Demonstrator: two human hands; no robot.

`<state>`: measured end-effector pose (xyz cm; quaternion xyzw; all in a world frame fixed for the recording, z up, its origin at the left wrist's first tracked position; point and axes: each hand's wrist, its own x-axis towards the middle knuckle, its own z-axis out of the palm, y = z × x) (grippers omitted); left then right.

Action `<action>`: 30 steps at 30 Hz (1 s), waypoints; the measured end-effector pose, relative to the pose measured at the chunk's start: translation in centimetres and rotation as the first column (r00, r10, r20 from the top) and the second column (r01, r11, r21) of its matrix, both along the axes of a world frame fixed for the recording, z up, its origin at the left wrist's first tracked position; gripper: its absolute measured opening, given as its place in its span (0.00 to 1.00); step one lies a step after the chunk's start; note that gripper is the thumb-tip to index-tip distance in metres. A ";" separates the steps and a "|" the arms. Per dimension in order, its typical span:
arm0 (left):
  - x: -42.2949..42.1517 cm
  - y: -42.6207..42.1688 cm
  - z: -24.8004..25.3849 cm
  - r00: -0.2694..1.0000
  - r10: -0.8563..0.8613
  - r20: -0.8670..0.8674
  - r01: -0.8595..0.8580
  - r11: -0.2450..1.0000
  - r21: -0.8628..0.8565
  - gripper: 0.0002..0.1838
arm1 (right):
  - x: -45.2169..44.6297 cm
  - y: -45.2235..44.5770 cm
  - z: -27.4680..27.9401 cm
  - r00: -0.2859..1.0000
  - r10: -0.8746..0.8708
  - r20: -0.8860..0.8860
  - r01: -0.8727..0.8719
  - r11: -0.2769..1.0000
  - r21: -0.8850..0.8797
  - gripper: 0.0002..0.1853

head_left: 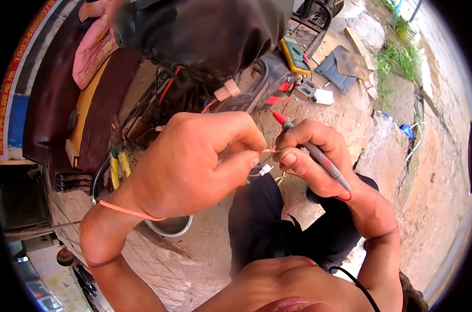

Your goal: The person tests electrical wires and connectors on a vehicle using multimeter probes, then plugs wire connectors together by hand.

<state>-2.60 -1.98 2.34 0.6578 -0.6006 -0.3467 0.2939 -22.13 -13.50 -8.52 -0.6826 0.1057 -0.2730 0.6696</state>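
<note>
My left hand [194, 156], with an orange band round its wrist, is closed in a pinch on a thin wire [268, 151]. Close against it, my right hand [324, 161] pinches at the same wire between thumb and finger. A multimeter probe [323, 160] with a red tip end and grey body lies gripped across the right hand, its lead trailing by the wrist. Just below the fingertips hangs a small white connector [266, 170]. Above the left hand, a larger pale pink connector [227, 91] sticks out on wires. The exact joint between my fingertips is too small to make out.
A yellow-edged multimeter [295, 54] rests beyond my right hand, near a dark plastic panel [339, 67]. Yellow-handled pliers [119, 162] are left of my left hand. A vehicle under a black cover [210, 36] and a maroon seat [51, 104] stand ahead and left.
</note>
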 end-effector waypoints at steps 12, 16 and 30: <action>1.5 -0.5 1.0 0.999 -0.045 -0.007 0.045 0.992 0.120 0.05 | 0.5 -0.2 -1.1 1.000 0.013 0.014 -0.014 0.999 0.038 0.07; 2.6 -0.3 1.5 0.984 -0.129 0.125 0.122 0.990 0.065 0.04 | 0.5 -0.4 -0.3 0.998 0.006 -0.060 -0.014 0.992 -0.128 0.15; 6.8 -0.2 4.2 0.867 -0.048 0.496 0.061 0.998 -0.011 0.07 | 6.9 -1.0 1.2 0.928 -0.365 -0.081 0.193 0.653 -0.733 0.29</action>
